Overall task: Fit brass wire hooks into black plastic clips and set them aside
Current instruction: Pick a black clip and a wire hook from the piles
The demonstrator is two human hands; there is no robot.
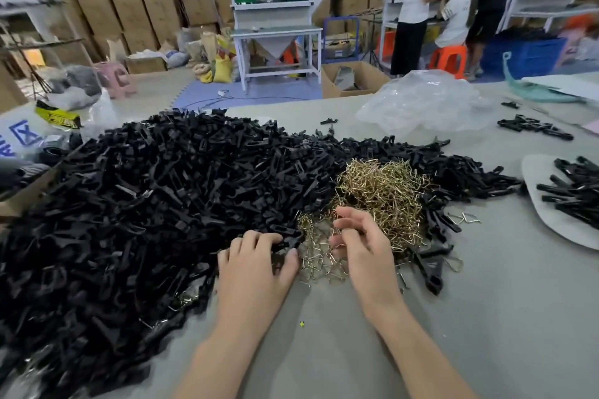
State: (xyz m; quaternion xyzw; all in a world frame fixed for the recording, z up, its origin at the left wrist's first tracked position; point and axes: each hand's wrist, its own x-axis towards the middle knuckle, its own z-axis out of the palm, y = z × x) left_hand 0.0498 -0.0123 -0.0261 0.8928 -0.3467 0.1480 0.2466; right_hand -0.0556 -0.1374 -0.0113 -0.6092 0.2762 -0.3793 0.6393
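Both bare forearms are stretched forward from the lower edge of the view and converge slightly. The left hand (256, 264) is laid palm down, with its fingers (254, 238) curled and its thumb drawn in, so that a black clip (290, 238) is pinched. The right hand (364, 244) is turned on edge (palm towards the left hand), its fingers loosely curled. Whether anything is held in it cannot be told.

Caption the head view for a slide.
Left hand grips a black clip while right hand hovers over the brass hooks.
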